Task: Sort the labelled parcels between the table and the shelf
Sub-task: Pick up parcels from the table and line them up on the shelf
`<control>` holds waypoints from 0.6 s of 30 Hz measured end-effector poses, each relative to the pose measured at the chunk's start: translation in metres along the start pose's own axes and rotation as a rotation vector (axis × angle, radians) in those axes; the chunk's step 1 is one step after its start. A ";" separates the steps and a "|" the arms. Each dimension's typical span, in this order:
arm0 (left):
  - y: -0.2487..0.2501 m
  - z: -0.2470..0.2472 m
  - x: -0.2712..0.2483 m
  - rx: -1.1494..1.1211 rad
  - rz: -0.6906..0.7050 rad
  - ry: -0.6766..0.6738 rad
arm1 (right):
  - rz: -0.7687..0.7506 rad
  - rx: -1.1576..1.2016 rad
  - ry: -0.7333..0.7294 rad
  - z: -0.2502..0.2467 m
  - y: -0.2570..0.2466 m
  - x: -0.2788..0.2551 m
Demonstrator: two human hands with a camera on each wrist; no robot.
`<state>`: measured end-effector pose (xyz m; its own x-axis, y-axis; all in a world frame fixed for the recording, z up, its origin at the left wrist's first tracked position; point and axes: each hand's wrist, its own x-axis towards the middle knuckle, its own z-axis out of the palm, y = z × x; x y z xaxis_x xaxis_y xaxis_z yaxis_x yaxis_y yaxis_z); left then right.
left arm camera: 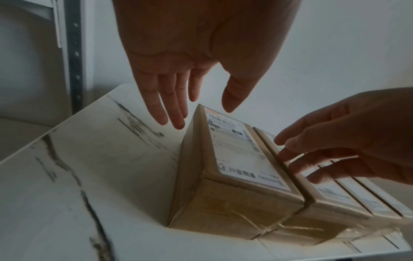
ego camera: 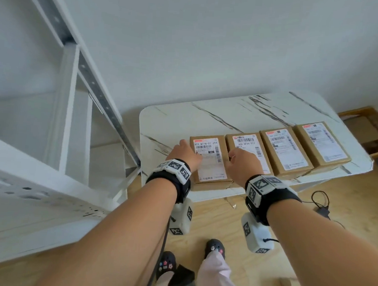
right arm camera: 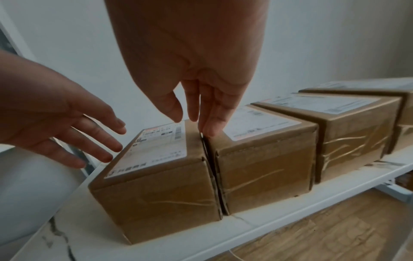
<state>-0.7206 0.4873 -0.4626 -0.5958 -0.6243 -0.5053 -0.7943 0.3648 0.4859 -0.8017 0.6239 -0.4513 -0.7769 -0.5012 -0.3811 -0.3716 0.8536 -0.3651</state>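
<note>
Left hand: the left hand [ego camera: 186, 152] is reaching forward at centre frame in the head view, fingers straight and spread, grasping nothing. In the left wrist view its fingertips [left arm camera: 176, 121] are hanging just beside the far left top edge of the leftmost parcel [ego camera: 209, 159]; whether they are touching it cannot be told.

Right hand: the right hand [ego camera: 244, 162] is stretching out beside it, palm down and released. In the right wrist view its fingers [right arm camera: 212, 113] are pointing down into the seam between the leftmost parcel and the second parcel [ego camera: 248, 146], with the thumb over the leftmost parcel's top.

Leftmost parcel: it is lying flat near the left end of the table [ego camera: 207, 117], label facing up, its long axis running from the near table edge toward the wall.

Row: four brown parcels are sitting side by side, running from centre frame toward the right; the third parcel [ego camera: 286, 152] and fourth parcel [ego camera: 323, 142] are lying the same way, labels up.

Shelf: the white metal shelf [ego camera: 37, 177] is filling the left half of the head view.

Floor: a black cable [ego camera: 320, 202] is lying on the wood floor below the table's right end.
</note>
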 end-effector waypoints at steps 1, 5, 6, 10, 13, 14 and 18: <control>0.000 0.001 0.003 -0.013 -0.019 -0.003 | -0.014 -0.010 0.004 0.002 0.000 0.004; -0.001 0.010 0.012 -0.081 -0.042 -0.049 | -0.069 -0.033 0.025 0.010 -0.001 0.017; -0.001 0.013 0.014 -0.094 -0.034 -0.063 | -0.079 -0.035 0.025 0.011 -0.002 0.019; -0.007 0.019 0.019 -0.120 -0.062 -0.076 | -0.101 -0.054 -0.018 0.015 -0.003 0.026; -0.010 0.019 0.019 -0.157 -0.096 -0.094 | -0.105 -0.063 -0.025 0.019 -0.004 0.029; -0.012 0.019 0.020 -0.177 -0.108 -0.098 | -0.094 -0.063 -0.031 0.020 -0.005 0.030; -0.019 0.016 0.021 -0.332 -0.183 -0.107 | -0.056 -0.044 -0.060 0.025 -0.008 0.030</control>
<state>-0.7205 0.4784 -0.4940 -0.4710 -0.5766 -0.6676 -0.8172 0.0003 0.5763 -0.8095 0.5981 -0.4807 -0.7227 -0.5549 -0.4120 -0.4368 0.8287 -0.3498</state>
